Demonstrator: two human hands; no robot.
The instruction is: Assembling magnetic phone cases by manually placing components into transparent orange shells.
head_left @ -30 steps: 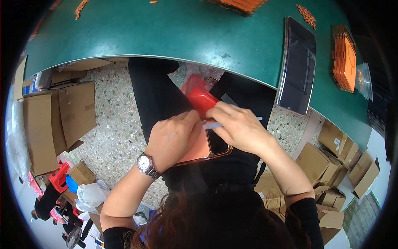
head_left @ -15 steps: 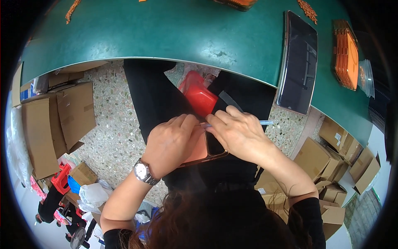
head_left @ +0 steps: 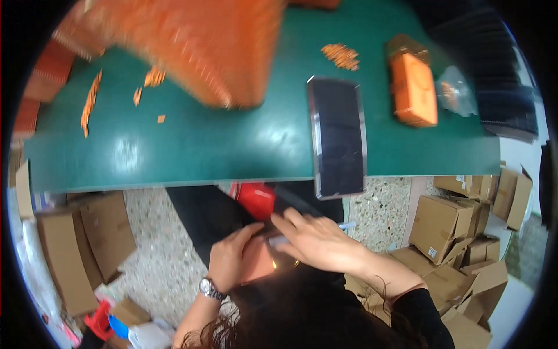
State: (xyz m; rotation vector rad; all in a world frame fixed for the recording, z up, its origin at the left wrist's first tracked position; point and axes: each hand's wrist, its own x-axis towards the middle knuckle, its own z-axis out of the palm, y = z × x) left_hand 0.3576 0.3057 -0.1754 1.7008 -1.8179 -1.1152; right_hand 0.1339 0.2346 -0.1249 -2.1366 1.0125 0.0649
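Low over my lap, my left hand (head_left: 228, 260) grips the left side of a phone case (head_left: 257, 262) with a smooth orange face and a dark, shiny edge. My right hand (head_left: 317, 241) is bent over the case's right side, fingers curled around a thin, pale blue pen-like stick (head_left: 347, 225). The stick's far end shows beyond the back of that hand. Its near tip is blurred and cannot be made out. A watch (head_left: 209, 288) sits on my left wrist.
A large dark glossy slab (head_left: 339, 139) overhangs the green table's (head_left: 174, 168) front edge. Orange cases are stacked (head_left: 415, 90) beside a clear bag (head_left: 457, 92). Small orange pieces (head_left: 341, 56) lie in piles. A big blurred orange stack (head_left: 232, 52) stands at the back; cardboard boxes (head_left: 439, 227) flank me.
My view has tilted up, bringing more of the table and its orange stacks into sight. Both hands stay at the case; the right has shifted slightly over it with the stick.
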